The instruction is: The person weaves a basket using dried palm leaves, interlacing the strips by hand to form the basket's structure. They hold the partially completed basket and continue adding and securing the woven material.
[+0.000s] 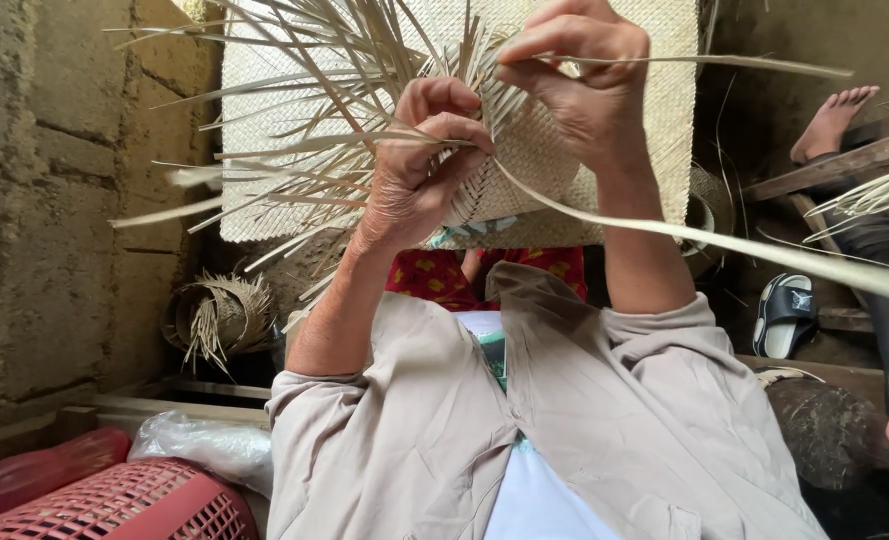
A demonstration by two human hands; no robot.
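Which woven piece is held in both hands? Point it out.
The small unfinished woven piece, gripped by the left hand and right hand. The large flat mat lies behind it, and the rolled bundle sits untouched by the wall.

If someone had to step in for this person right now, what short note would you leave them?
Left hand: closed on the edge of the half-woven mat, pinning loose strips.
Right hand: fingers pinching one long strip that runs off to the right.
Done: a wide stretch of the mat is tightly woven.
Left: many unwoven strips fan out from the left edge; another long strip trails toward the lower right.
Nearby: a small rolled bundle by the wall.
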